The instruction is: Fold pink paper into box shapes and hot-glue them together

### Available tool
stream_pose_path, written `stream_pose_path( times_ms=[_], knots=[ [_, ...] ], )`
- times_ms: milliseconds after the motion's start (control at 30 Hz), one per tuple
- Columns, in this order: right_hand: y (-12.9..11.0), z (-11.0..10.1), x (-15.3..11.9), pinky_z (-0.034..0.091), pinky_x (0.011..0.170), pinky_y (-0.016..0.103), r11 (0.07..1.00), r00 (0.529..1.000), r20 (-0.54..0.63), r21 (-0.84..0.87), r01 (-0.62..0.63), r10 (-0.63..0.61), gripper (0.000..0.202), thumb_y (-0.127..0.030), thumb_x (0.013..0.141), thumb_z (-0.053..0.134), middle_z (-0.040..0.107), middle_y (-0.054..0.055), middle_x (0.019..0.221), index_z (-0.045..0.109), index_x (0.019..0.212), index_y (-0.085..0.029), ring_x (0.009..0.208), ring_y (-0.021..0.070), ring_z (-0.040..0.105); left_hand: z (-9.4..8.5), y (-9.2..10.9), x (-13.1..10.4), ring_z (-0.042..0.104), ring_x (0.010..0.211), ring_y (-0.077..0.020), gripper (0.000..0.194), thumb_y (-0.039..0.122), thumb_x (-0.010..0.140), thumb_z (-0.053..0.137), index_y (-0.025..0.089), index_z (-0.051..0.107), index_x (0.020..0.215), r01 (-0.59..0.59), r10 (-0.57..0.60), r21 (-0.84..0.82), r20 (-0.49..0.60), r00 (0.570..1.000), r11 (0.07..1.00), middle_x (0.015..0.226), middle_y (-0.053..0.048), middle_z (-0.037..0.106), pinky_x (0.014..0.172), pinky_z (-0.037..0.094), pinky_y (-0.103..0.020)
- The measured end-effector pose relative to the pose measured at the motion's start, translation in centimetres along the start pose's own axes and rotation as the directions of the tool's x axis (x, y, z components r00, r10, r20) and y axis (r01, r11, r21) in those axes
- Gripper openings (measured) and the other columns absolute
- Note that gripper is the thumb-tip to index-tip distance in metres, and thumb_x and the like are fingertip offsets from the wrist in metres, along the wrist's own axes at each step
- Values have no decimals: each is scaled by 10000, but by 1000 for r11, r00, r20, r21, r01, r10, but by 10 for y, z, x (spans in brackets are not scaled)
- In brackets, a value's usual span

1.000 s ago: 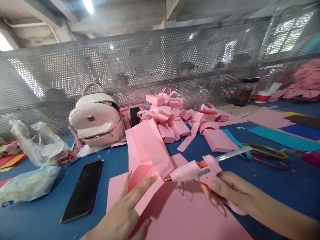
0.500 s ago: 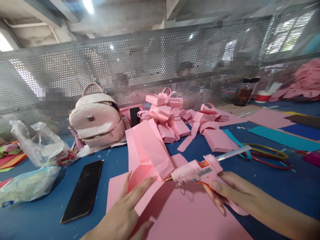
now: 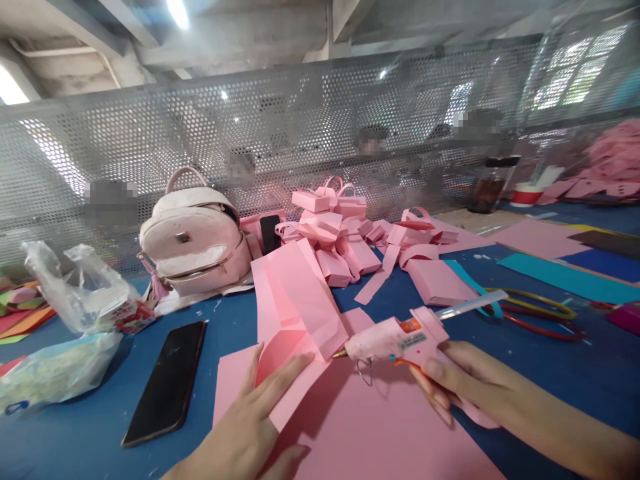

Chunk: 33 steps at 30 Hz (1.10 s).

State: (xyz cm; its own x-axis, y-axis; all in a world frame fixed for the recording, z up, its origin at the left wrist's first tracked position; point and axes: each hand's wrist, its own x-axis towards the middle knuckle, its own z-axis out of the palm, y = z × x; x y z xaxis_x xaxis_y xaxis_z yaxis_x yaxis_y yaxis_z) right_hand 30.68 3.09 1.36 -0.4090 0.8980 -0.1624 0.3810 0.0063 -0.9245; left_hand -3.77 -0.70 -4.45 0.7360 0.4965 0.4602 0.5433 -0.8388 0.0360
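A pink glue gun (image 3: 390, 340) is gripped in my right hand (image 3: 460, 377), its metal nozzle pointing left. A clear glue stick (image 3: 473, 307) juts from its back end. The nozzle tip is at the folded edge of a piece of pink paper (image 3: 315, 293), which stands open at its near end like a flat bag. My left hand (image 3: 250, 417) holds that near end, fingers pressed over the flap and thumb lower down, partly hidden. Beneath both lies a larger flat pink sheet (image 3: 395, 427) on the blue table (image 3: 220, 380).
A black phone (image 3: 165, 383) and plastic bags (image 3: 65, 373) lie to the left. Behind stand a pale pink backpack (image 3: 195, 233) and a heap of folded pink paper pieces (image 3: 325, 230). Toward the right are teal paper (image 3: 570, 277), coloured hoops (image 3: 535, 300) and a dark jar (image 3: 487, 187).
The glue gun and my right hand have shifted very slightly to the right, the nozzle still at the fold. My left hand and the paper stay where they were.
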Motion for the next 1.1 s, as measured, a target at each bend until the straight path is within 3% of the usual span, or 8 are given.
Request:
stream_pose_path(
  times_ms=[200, 633, 867, 967, 1033, 1100],
  knots=[
    [0, -2, -1, 526, 608, 318, 999, 999, -39, -37, 13, -14, 623, -766, 907, 467, 590, 27, 612, 598, 653, -213, 553, 175, 541, 1, 1, -1, 379, 1496, -373, 755, 147, 898, 612, 280, 240, 1542, 8, -8, -3, -5, 1000, 1000, 1694, -186, 210, 1236, 71, -685],
    [7, -6, -5, 510, 642, 338, 982, 989, -130, -164, -97, 76, 665, -842, 854, 436, 650, 64, 709, 632, 726, -220, 659, 219, 593, 0, 0, -2, 404, 1481, -369, 507, 214, 926, 637, 278, 477, 1403, 41, -41, -10, 43, 998, 999, 1689, -132, 261, 1248, 58, -656],
    [14, -6, -9, 561, 641, 370, 949, 946, -321, -280, -145, 50, 681, -879, 778, 462, 664, 85, 728, 662, 684, -234, 651, 250, 599, -1, 0, -2, 383, 1498, -364, 513, 188, 911, 638, 233, 483, 1399, 25, -24, -3, 26, 999, 1000, 1689, -167, 249, 1260, 28, -627],
    [14, -6, -11, 593, 643, 400, 934, 937, -347, -343, -101, -27, 640, -862, 760, 491, 663, 89, 665, 663, 625, -260, 665, 300, 642, -1, 0, -1, 375, 1504, -365, 376, 187, 906, 636, 219, 557, 1273, 20, -21, 16, 23, 1000, 1000, 1691, -164, 250, 1259, 23, -631],
    [8, -6, -12, 607, 636, 412, 927, 952, -292, -374, -25, -92, 607, -825, 792, 487, 681, 89, 645, 697, 652, -274, 640, 316, 659, -1, 1, 0, 366, 1508, -371, 222, 179, 908, 626, 196, 595, 1127, 9, -10, 26, 21, 1000, 1000, 1698, -176, 220, 1254, 6, -641],
    [0, -6, -12, 627, 685, 421, 923, 964, -213, -379, 69, -159, 546, -757, 840, 501, 753, 95, 755, 768, 783, -285, 703, 341, 704, -2, 1, 1, 349, 1517, -370, 117, 167, 907, 617, 176, 592, 1022, -6, 5, 36, 26, 1000, 999, 1703, -197, 185, 1254, -15, -639]
  ],
)
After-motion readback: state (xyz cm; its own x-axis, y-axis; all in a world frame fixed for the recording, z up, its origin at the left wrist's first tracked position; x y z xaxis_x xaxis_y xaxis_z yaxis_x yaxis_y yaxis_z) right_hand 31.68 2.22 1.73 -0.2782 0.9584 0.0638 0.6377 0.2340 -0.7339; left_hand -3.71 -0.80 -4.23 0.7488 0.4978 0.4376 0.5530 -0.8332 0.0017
